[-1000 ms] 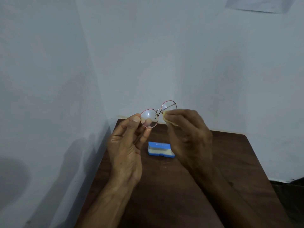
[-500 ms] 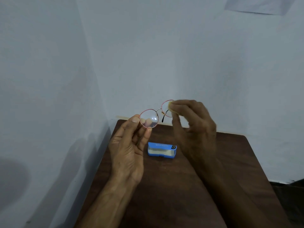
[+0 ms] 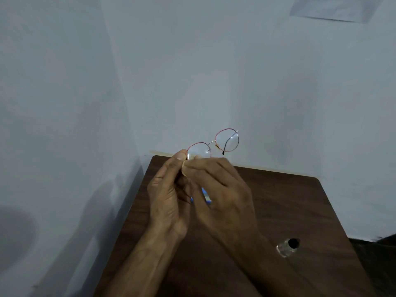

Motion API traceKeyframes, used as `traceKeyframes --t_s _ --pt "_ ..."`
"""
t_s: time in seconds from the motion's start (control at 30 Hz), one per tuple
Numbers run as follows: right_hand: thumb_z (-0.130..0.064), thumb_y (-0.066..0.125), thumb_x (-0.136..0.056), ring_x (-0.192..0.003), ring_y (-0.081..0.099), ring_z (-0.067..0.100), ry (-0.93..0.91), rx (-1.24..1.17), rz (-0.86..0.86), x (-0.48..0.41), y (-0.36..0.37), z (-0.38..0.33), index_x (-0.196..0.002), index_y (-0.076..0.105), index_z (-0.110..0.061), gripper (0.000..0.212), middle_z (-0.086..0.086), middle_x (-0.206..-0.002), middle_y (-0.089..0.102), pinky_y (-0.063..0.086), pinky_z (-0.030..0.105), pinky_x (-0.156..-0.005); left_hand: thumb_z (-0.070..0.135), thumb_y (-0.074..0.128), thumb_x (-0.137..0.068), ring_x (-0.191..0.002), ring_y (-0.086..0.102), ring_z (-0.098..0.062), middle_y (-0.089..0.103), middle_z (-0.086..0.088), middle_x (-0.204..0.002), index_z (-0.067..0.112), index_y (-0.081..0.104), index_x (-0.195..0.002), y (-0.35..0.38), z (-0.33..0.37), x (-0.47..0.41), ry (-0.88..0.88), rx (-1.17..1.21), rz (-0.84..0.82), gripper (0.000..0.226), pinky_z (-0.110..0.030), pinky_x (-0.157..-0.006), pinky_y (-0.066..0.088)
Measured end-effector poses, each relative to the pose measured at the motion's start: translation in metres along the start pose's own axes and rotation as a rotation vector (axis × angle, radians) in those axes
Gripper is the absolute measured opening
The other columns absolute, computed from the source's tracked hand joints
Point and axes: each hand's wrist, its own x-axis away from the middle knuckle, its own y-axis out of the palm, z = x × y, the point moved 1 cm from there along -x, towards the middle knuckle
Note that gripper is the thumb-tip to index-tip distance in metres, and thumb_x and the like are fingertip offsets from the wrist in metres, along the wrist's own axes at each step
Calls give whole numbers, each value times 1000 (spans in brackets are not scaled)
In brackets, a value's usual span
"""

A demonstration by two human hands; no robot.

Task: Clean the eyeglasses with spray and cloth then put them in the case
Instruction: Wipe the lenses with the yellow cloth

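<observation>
Round red-rimmed eyeglasses (image 3: 226, 139) are held up in front of the wall, above the far edge of the table. My left hand (image 3: 169, 196) pinches the left lens rim at its outer edge. My right hand (image 3: 222, 189) presses a small yellow cloth (image 3: 184, 169) against the lower part of that same left lens. The right lens is free, with a folded temple tip showing through it. The blue case (image 3: 206, 196) lies on the table and is mostly hidden behind my hands. A small clear spray bottle (image 3: 287, 248) with a black cap stands near my right forearm.
The dark wooden table (image 3: 289, 202) sits in a corner, with pale walls close behind and on the left. A sheet of paper (image 3: 330, 7) hangs on the wall at top right. Dark floor shows past the table's right edge.
My right hand moved the cloth from the right lens over to the left lens, close against my left hand. The view tilted down, bringing the spray bottle into sight.
</observation>
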Motion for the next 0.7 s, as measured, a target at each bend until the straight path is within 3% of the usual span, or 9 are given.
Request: traceKeyframes --t_s 0.17,0.3,0.37,0.53,0.7 --pt "-3 71 -94 -100 71 26 41 105 83 -13 -14 20 -104 80 -5 14 5 -112 77 57 34 -92 12 73 -84 -84 80 -19 80 -10 -99 6 78 -103 -1 -1 1 5 11 25 21 -26 -72 65" --pt "1 68 -93 -100 72 27 -16 60 60 -13 -9 6 -106 79 -1 17 9 -112 77 55 33 -96 19 71 -85 -83 77 -14 78 -15 -112 1 74 -121 0 -3 5 18 -37 8 40 -23 -67 62" --pt "0 66 -93 -102 72 27 -28 51 43 -13 -9 5 -107 79 0 19 10 -113 77 55 33 -98 18 70 -87 -78 75 -12 77 -12 -106 2 74 -121 0 -5 7 26 -59 2 37 -21 -62 60" --pt "2 72 -91 -106 71 24 75 161 120 -24 -18 30 -107 79 -4 19 6 -114 77 55 32 -97 13 70 -84 -90 81 -20 80 -11 -96 4 76 -106 1 -4 11 19 -21 -23 24 -27 -75 65" --pt "2 68 -89 -103 71 27 -24 54 20 -7 -13 7 -108 79 -1 22 9 -113 76 54 31 -99 19 72 -84 -70 73 -10 77 -3 -88 3 74 -116 2 -6 12 41 -78 9 35 -21 -60 59"
